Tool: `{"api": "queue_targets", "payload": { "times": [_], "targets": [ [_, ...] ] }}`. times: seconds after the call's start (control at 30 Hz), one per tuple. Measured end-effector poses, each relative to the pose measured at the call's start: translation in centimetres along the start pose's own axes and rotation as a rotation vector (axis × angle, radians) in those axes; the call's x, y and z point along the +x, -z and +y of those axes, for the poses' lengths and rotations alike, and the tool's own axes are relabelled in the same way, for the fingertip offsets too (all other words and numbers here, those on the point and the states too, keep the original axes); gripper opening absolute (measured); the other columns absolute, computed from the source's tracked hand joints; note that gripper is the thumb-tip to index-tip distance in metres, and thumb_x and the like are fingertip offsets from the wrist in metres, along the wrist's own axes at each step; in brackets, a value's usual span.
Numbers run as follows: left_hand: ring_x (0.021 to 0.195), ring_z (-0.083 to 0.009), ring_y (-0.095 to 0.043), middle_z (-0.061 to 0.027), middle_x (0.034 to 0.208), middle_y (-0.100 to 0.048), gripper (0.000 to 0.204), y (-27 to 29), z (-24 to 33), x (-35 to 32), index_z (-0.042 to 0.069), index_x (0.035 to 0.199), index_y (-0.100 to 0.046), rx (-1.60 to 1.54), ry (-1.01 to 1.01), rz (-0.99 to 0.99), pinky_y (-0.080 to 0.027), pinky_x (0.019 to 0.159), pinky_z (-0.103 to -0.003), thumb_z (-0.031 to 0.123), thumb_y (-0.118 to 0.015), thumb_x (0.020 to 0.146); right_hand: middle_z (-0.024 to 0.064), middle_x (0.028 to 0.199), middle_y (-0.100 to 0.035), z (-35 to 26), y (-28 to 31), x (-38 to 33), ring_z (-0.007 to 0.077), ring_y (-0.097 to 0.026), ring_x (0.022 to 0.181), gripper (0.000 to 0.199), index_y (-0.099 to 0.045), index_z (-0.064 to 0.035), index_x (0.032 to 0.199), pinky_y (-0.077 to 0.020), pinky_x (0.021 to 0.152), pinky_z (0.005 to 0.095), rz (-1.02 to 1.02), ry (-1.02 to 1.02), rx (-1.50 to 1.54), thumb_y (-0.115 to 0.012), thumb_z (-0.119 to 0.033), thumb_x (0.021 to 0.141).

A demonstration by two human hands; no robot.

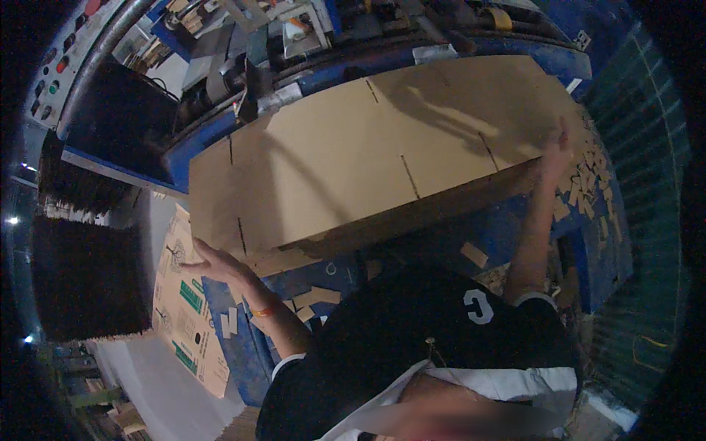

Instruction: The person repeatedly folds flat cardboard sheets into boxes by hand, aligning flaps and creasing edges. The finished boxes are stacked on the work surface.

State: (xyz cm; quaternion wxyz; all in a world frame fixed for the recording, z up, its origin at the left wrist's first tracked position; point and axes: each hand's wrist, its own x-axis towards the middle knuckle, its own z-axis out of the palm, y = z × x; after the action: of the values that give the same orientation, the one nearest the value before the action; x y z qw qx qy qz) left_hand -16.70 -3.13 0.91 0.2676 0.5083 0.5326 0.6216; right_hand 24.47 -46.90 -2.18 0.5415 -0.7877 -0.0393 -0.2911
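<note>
A stack of flat brown cardboard sheets with short dark slots lies across the work surface in front of me. My left hand is at its near left corner, fingers stretched and spread. Whether the fingertips press on the edge I cannot tell. At the right end of the stack, my right hand is raised along the edge with its fingers extended. Neither hand is wrapped round anything. Left of my left hand leans a printed cardboard sheet with green blocks and tree drawings.
Behind the stack stands a blue machine with rollers. A control panel with buttons is at the far left. Cardboard scraps litter the right side, with more offcuts near me. Dark stacked sheets stand at left.
</note>
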Motion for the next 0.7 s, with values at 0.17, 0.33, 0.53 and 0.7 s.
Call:
{"api": "queue_targets", "payload": {
  "times": [0.17,0.33,0.53,0.7],
  "targets": [
    [0.115,-0.0362,-0.048,-0.0315,0.134,-0.036,0.089,1.5,-1.5,-0.6,-0.009,0.142,-0.004,-0.159,0.033,0.105,-0.043,0.093,-0.042,0.036,-0.058,0.088,0.0176,0.117,-0.054,1.7,-1.4,5.0,0.0296,-0.055,0.103,0.041,-0.047,-0.0047,0.124,-0.0466,0.088,0.0409,0.482,0.067,0.713,-0.058,-0.005,0.084],
    [0.107,-0.0304,-0.053,-0.0227,0.121,-0.049,0.068,3.4,-2.1,1.7,-0.01,0.134,-0.028,-0.321,0.051,-0.038,-0.046,0.088,-0.042,0.025,-0.061,0.086,0.0144,0.118,-0.055,0.7,-1.7,9.9,0.0257,-0.056,0.101,0.045,-0.047,-0.0026,0.124,-0.0465,0.088,0.0367,0.242,-0.18,1.053,-0.062,-0.004,0.082],
    [0.099,-0.0262,-0.057,-0.0149,0.113,-0.056,0.036,1.5,-2.8,3.1,-0.004,0.117,-0.051,-0.731,0.514,-0.504,-0.047,0.088,-0.038,0.01,-0.059,0.085,0.0118,0.118,-0.057,-10.7,2.9,1.2,0.0237,-0.057,0.104,0.042,-0.048,-0.0011,0.126,-0.0487,0.083,0.0337,-0.017,0.077,0.601,-0.059,-0.004,0.086],
    [0.108,-0.0285,-0.056,-0.018,0.12,-0.055,0.028,1.7,0.2,-3.7,-0.002,0.112,-0.059,-0.313,-0.052,-0.609,-0.045,0.092,-0.036,0.001,-0.055,0.084,0.011,0.125,-0.056,-13.6,4.8,-11.4,0.0305,-0.056,0.11,0.038,-0.054,-0.0096,0.121,-0.0464,0.091,0.041,-0.908,0.337,0.195,-0.059,-0.02,0.085]
  ]
}}
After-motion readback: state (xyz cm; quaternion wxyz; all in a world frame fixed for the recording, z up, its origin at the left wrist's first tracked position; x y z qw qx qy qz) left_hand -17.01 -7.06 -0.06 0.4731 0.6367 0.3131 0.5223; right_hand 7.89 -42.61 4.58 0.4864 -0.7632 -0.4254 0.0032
